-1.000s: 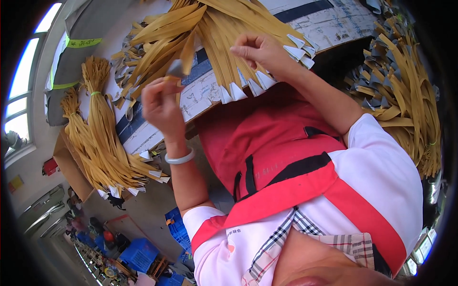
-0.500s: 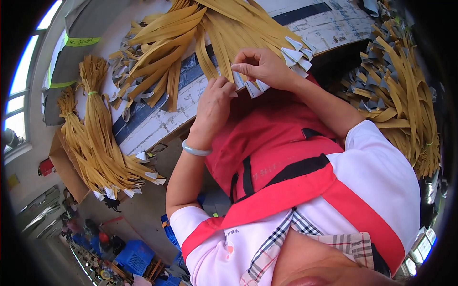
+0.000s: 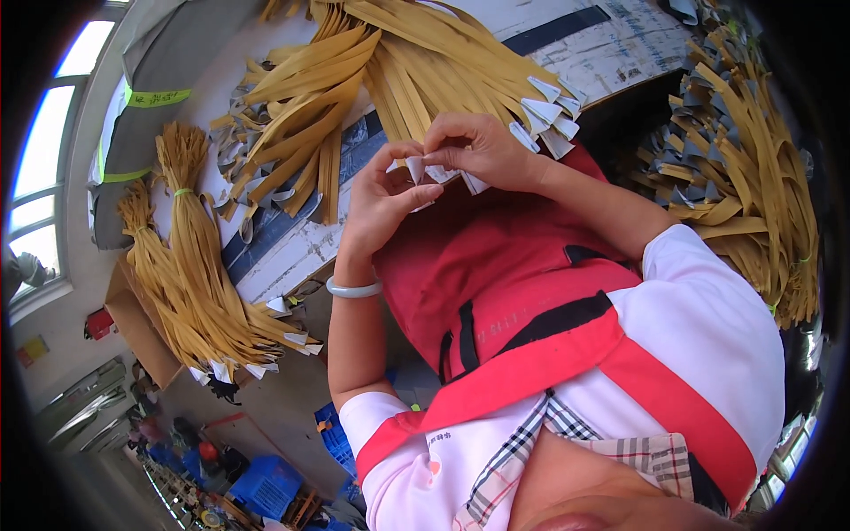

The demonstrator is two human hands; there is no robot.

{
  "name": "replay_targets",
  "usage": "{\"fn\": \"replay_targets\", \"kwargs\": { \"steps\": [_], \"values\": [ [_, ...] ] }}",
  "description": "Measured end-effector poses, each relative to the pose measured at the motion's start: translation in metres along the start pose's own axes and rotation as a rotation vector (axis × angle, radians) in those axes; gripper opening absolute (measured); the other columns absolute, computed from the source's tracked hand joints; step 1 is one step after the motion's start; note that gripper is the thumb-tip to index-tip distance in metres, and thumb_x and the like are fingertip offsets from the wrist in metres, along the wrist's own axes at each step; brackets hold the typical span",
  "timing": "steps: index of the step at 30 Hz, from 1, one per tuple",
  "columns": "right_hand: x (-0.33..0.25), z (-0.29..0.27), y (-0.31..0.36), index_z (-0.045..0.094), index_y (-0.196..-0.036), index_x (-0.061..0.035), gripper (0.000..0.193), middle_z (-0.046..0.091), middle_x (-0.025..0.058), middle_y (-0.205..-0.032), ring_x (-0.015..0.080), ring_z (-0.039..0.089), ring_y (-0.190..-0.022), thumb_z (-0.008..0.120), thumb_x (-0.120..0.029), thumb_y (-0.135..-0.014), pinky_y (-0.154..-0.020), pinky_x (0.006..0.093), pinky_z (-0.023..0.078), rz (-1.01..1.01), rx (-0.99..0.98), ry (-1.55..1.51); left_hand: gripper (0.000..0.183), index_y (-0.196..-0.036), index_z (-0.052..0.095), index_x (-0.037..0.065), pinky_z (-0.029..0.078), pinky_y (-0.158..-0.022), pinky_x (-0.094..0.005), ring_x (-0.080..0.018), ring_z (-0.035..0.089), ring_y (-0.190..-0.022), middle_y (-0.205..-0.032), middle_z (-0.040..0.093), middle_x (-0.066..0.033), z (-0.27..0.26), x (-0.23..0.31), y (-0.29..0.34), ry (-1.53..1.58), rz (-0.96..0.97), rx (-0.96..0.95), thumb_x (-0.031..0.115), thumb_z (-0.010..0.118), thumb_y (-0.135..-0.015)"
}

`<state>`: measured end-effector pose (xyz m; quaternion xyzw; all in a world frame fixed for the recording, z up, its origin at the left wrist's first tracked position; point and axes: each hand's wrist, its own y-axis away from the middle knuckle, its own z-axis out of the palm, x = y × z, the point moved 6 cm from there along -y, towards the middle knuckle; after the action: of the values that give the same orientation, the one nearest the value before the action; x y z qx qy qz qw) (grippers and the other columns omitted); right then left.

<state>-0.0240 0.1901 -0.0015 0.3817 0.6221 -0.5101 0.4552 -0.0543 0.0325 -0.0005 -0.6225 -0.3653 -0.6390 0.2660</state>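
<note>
At the table's near edge my two hands meet over a small white folded tab (image 3: 414, 168). My right hand (image 3: 487, 150) pinches the tab's edge between thumb and fingertips. Curled around its other side is my left hand (image 3: 382, 199), thumb below and fingers above, with a pale bracelet on the wrist. Long flat mustard-coloured strips (image 3: 416, 75) fan out across the table just beyond the hands. White folded tabs (image 3: 544, 115) cap several strip ends to the right of my right hand. My fingers partly hide the strip end being handled.
Tied bundles of mustard strips (image 3: 190, 239) hang over the table's left end, above a cardboard box (image 3: 142, 319). Another large pile of strips (image 3: 753, 177) lies at the right. The worn white table (image 3: 620, 53) has dark bands. Blue crates (image 3: 266, 485) stand on the floor, lower left.
My left hand has turned, its thumb now showing, and a white tab shows between the hands. My right hand has come down and left to meet it. The view has shifted slightly.
</note>
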Motion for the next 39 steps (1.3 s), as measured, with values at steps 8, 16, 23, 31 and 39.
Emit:
{"fn": "replay_targets", "kwargs": {
  "steps": [8,16,23,31,39],
  "values": [
    [0.002,0.010,-0.002,0.063,-0.101,-0.0037,0.013,0.059,-0.0010,-0.095,0.0057,0.058,-0.083,0.067,-0.014,-0.094,-0.069,0.0219,0.051,0.208,-0.103,-0.184,0.026,-0.095,0.063,-0.003,0.061,-0.073,-0.0339,-0.0206,0.069,-0.083,-0.105,0.058,-0.0072,-0.008,-0.011,-0.001,0.364,-0.021,-0.076,-0.011,0.076,-0.074],
    [0.000,0.012,-0.009,0.061,-0.105,-0.0042,0.020,0.061,0.0002,-0.092,0.0067,0.059,-0.081,0.071,-0.010,-0.089,-0.070,0.0220,0.050,0.317,-0.208,-0.250,0.016,-0.091,0.062,-0.002,0.061,-0.057,-0.0315,-0.0196,0.069,-0.069,-0.097,0.061,-0.0083,-0.011,-0.017,-0.002,0.515,-0.010,-0.088,-0.001,0.074,-0.082],
    [0.010,0.008,-0.013,0.065,-0.094,-0.0027,0.013,0.064,-0.0003,-0.085,0.0063,0.060,-0.076,0.074,-0.008,-0.085,-0.066,0.0213,0.049,0.294,-0.237,-0.326,0.020,-0.099,0.064,-0.002,0.060,-0.062,-0.0301,-0.0188,0.069,-0.074,-0.091,0.067,-0.0087,-0.003,-0.011,-0.002,0.556,-0.037,-0.146,0.002,0.075,-0.082],
    [-0.008,0.011,-0.017,0.063,-0.085,-0.0039,0.011,0.061,-0.0024,-0.080,0.0057,0.055,-0.073,0.074,-0.007,-0.086,-0.064,0.0212,0.044,0.265,-0.115,-0.384,0.016,-0.097,0.067,-0.001,0.051,-0.080,-0.0230,-0.0111,0.065,-0.085,-0.095,0.069,-0.0048,-0.013,-0.011,0.001,0.269,0.114,0.093,-0.003,0.074,-0.082],
    [-0.009,0.015,-0.022,0.053,-0.078,-0.0021,0.014,0.050,0.0009,-0.075,0.0091,0.047,-0.070,0.067,0.001,-0.079,-0.060,0.0269,0.039,-0.107,0.109,0.227,0.011,-0.096,0.065,-0.001,0.052,-0.075,-0.0236,-0.0118,0.065,-0.082,-0.087,0.067,-0.0026,-0.003,0.005,0.018,-0.517,0.464,0.526,-0.008,0.065,-0.087]
  ]
}}
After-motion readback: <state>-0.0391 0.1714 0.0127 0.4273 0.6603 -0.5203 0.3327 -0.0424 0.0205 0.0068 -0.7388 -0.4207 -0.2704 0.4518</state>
